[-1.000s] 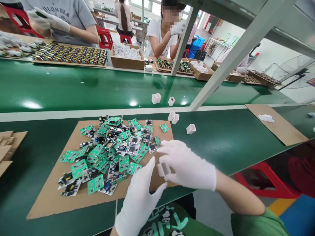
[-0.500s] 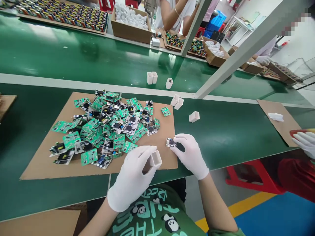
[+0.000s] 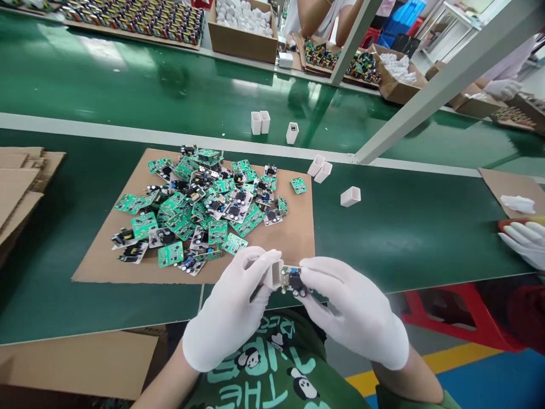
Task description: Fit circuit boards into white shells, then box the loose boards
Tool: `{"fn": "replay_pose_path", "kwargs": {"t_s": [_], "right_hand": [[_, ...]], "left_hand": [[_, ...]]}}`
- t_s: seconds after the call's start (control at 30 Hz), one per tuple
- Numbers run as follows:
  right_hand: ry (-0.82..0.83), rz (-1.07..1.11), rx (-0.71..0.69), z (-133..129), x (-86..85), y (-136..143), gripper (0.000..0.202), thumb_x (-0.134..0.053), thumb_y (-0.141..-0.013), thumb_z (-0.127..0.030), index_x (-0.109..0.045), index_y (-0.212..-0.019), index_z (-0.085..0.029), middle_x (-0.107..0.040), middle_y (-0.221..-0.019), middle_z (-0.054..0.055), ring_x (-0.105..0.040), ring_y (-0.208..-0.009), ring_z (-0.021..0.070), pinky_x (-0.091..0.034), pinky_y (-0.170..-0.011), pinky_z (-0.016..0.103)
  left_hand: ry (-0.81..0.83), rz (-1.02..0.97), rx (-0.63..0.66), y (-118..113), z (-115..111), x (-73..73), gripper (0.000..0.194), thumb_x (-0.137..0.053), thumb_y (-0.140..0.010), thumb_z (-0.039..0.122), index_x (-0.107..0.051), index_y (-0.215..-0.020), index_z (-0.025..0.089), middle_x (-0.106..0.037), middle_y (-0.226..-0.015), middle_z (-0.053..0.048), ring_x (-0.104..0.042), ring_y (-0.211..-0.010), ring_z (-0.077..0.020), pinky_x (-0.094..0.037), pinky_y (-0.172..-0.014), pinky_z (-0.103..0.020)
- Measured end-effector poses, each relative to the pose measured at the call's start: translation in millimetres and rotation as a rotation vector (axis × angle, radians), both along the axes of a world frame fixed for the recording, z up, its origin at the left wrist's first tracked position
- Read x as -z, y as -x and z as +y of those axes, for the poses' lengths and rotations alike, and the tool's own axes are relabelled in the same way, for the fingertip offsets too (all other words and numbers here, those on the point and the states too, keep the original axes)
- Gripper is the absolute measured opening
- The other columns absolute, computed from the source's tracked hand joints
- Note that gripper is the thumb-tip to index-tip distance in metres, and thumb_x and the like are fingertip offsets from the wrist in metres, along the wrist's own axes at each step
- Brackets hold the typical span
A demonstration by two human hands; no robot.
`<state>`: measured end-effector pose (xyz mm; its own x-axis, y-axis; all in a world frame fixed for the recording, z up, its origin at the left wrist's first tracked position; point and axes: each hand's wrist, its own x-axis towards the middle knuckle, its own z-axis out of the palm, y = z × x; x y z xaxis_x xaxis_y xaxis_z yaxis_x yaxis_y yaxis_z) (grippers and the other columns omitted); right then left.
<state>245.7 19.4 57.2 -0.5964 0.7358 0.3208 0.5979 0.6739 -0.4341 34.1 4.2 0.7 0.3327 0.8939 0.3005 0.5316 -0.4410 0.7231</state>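
Observation:
White gloves cover both hands, which are close together above the table's front edge. My left hand [image 3: 238,304] is closed around a white plastic housing [image 3: 273,275], its opening turned to the right. Between the thumb and fingers of my right hand [image 3: 351,304] is a small circuit board [image 3: 293,280] with black and silver parts, held at the mouth of the housing; whether its end is inside I cannot tell. Behind the hands, a heap of green circuit boards [image 3: 218,232] lies on a cardboard sheet [image 3: 293,227].
Several white housings stand or lie beyond, such as one housing [image 3: 350,196] on the green table [image 3: 404,227]. A metal post [image 3: 434,85] slants across the right. Across the belt are a box of white parts [image 3: 242,42] and a co-worker's arms. Another gloved hand [image 3: 525,244] is at far right.
My right hand has brought the circuit board left and toward me, up to the housing. My left hand has turned the housing's opening toward the board. The camera view has shifted.

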Motion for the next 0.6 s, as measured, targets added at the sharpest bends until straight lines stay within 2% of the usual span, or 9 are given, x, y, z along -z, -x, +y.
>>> {"fn": "replay_pose_path", "kwargs": {"t_s": [0.2, 0.37, 0.6], "right_hand": [[0.018, -0.150, -0.037, 3, 0.3, 2, 0.010, -0.046, -0.098, -0.012, -0.054, -0.100, -0.018, -0.067, -0.099, 0.009, -0.063, -0.086, 0.0220, -0.053, -0.071, 0.033], [0.029, -0.253, -0.055, 5, -8.9, 6, 0.017, -0.041, -0.100, -0.013, -0.057, -0.097, -0.017, -0.062, -0.088, 0.007, -0.058, -0.077, 0.0197, -0.049, -0.066, 0.031], [0.009, -0.420, -0.101, 4, -14.4, 9, 0.014, -0.045, -0.095, -0.011, -0.057, -0.093, -0.016, -0.054, -0.084, 0.004, -0.049, -0.069, 0.0191, -0.041, -0.058, 0.033]], "left_hand": [[-0.006, 0.014, 0.016, 0, -1, 1.1, 0.047, -0.050, -0.096, 0.003, -0.042, -0.140, 0.019, -0.053, -0.119, -0.012, -0.052, -0.117, -0.0193, -0.048, -0.098, -0.032], [-0.020, 0.001, 0.031, 0, 0, 1.9, 0.046, -0.050, -0.095, 0.001, -0.044, -0.138, 0.016, -0.054, -0.116, -0.011, -0.050, -0.117, -0.0184, -0.045, -0.100, -0.030], [0.000, 0.009, 0.045, -1, -1, 0.6, 0.045, -0.050, -0.095, 0.001, -0.045, -0.138, 0.015, -0.052, -0.119, -0.010, -0.049, -0.118, -0.0169, -0.043, -0.102, -0.028]]}}
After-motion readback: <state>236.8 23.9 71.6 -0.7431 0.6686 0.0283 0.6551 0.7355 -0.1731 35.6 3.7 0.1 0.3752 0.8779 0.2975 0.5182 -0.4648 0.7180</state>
